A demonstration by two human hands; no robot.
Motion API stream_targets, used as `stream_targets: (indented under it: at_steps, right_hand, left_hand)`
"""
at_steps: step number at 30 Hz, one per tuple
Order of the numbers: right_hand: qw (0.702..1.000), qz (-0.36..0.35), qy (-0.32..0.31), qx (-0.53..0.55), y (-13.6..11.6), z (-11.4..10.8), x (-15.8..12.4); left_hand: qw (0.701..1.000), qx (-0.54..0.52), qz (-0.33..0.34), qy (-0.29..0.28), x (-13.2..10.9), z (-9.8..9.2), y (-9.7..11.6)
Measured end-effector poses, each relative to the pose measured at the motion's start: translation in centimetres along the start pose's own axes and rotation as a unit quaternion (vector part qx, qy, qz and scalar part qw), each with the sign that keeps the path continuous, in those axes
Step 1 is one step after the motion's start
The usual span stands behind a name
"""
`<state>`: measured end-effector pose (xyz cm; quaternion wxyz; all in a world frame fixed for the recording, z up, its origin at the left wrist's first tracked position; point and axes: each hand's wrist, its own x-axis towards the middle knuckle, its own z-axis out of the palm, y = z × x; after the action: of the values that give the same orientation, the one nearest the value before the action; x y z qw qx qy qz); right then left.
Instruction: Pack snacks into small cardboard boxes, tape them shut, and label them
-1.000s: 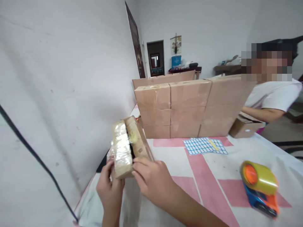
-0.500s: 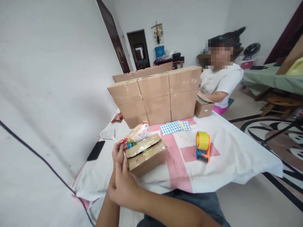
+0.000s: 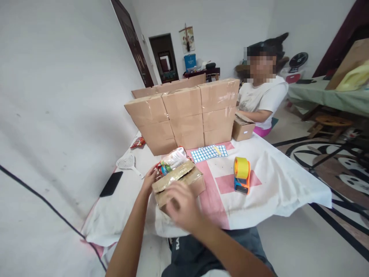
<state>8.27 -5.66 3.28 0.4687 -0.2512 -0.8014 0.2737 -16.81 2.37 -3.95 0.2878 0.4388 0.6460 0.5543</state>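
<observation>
A small cardboard box [image 3: 184, 177] with taped flaps lies on the white and pink tablecloth [image 3: 265, 181] in front of me. Snack packets [image 3: 173, 159] stick out behind it. My left hand [image 3: 150, 180] rests against the box's left end, fingers curled on it. My right hand [image 3: 181, 206] hovers over the box's near side, blurred by motion, so its fingers are unclear. A yellow and orange tape dispenser [image 3: 241, 175] stands to the right of the box.
A wall of stacked sealed cartons [image 3: 184, 115] lines the table's far side. A blue label sheet [image 3: 209, 152], a black phone [image 3: 111, 184] and a white spatula [image 3: 127, 162] lie nearby. A person in a white shirt [image 3: 265, 100] sits at the far right with another box [image 3: 242, 129].
The box came down from being held up on its end to lying flat on the table. My right hand has moved from its left end across to its near side.
</observation>
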Motion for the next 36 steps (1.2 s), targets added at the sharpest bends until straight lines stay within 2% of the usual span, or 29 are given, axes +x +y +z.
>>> stream_targets:
  at_steps: [1,3,4,6,8,11,13,17,21,26,28,32,34,36]
  right_hand:
    - [0.999,0.005,-0.009,-0.05,1.6,-1.9,0.7]
    - [0.985,0.005,-0.098,-0.14,4.4,-5.0,2.0]
    - [0.973,-0.004,-0.152,-0.173,5.5,-6.1,2.6]
    - [0.945,-0.031,-0.238,-0.221,6.8,-7.2,3.2]
    - [0.923,-0.048,-0.278,-0.262,6.9,-7.2,3.3]
    - [0.898,-0.041,-0.305,-0.314,6.1,-6.3,3.2]
    - [0.889,-0.025,-0.317,-0.329,5.6,-5.8,3.2]
    - [0.891,0.021,-0.315,-0.326,5.3,-5.3,3.5]
    - [0.905,0.026,-0.278,-0.32,5.2,-5.3,3.0]
    - [0.92,-0.054,-0.173,-0.349,4.4,-6.3,0.4]
    - [0.922,-0.085,-0.138,-0.351,3.8,-6.7,-1.3]
    - [0.923,-0.178,-0.094,-0.328,3.1,-7.0,-4.8]
    - [0.924,-0.201,-0.082,-0.314,3.0,-6.7,-6.0]
    - [0.933,-0.19,-0.067,-0.298,3.0,-6.3,-6.7]
  left_hand:
    - [1.0,0.016,0.0,0.01,-0.5,-0.6,0.2]
    - [0.999,0.049,0.014,0.017,-2.2,-1.6,1.1]
    - [0.998,0.06,0.024,0.004,-3.2,-1.9,1.7]
    - [0.99,0.111,0.057,-0.067,-5.2,-2.1,3.3]
    - [0.948,0.262,0.113,-0.14,-6.6,-1.6,5.0]
    - [0.842,0.482,0.18,-0.16,-7.2,-0.2,6.7]
    - [0.821,0.515,0.192,-0.157,-7.1,0.6,7.3]
    - [0.807,0.528,0.206,-0.166,-6.6,2.1,8.0]
    - [0.811,0.523,0.204,-0.167,-5.1,2.4,9.4]
    - [0.844,0.465,0.179,-0.199,-2.3,1.2,10.1]
    - [0.86,0.43,0.179,-0.208,-1.5,1.5,9.4]
    - [0.887,0.372,0.178,-0.209,0.0,3.2,6.9]
    - [0.899,0.353,0.174,-0.19,1.2,3.8,5.7]
    - [0.914,0.341,0.17,-0.139,3.0,3.9,4.8]
